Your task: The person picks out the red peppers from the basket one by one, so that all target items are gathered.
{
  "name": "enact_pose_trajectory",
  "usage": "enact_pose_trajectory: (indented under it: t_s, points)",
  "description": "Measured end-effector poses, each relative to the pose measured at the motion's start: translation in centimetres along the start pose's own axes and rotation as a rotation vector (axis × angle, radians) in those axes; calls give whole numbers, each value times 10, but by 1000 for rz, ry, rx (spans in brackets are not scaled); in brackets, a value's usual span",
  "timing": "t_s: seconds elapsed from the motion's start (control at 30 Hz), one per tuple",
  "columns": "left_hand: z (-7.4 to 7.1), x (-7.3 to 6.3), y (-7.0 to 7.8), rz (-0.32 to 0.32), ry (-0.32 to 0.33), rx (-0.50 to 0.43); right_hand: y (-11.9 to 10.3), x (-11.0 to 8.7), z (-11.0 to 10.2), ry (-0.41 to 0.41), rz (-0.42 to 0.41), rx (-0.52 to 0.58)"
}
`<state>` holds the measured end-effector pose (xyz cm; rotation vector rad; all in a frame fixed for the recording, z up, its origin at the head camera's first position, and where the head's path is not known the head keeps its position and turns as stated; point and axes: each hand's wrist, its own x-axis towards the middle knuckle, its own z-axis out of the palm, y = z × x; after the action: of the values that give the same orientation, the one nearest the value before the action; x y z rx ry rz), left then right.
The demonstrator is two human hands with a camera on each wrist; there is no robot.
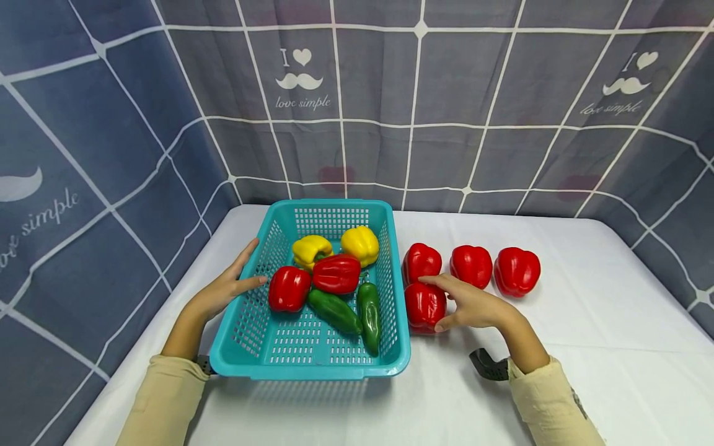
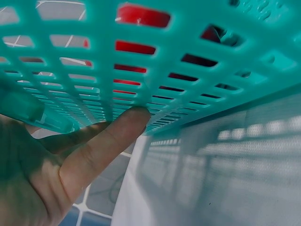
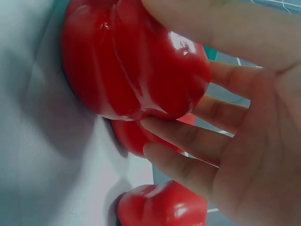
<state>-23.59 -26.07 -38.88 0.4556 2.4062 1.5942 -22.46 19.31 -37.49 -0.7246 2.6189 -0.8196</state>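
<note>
A turquoise plastic basket (image 1: 262, 370) holds two yellow bell peppers (image 1: 361, 246), two red bell peppers (image 1: 290, 289) and two long green peppers (image 1: 334, 311). My left hand (image 1: 225, 291) is at its left rim, thumb reaching over the inside; in the left wrist view, straight fingers (image 2: 106, 148) touch the slotted outer wall. Just right of the basket, my right hand (image 1: 471, 301) holds the nearest red bell pepper (image 1: 425, 306) between thumb and fingers. In the right wrist view that pepper (image 3: 131, 61) partly hides the fingertips and another red pepper behind it.
Three more red bell peppers stand on the white tablecloth (image 1: 586, 347): one (image 1: 421, 262) behind the held one, two (image 1: 471, 266) farther right. A grey-blue checked cloth (image 1: 379, 93) hangs behind and at both sides.
</note>
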Motion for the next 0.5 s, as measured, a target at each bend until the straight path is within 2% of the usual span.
enact_pose_trajectory:
  t_s: [0.5]
  points:
    - [0,0,1,4,-2,4,5,-1,-2,-34,29,20]
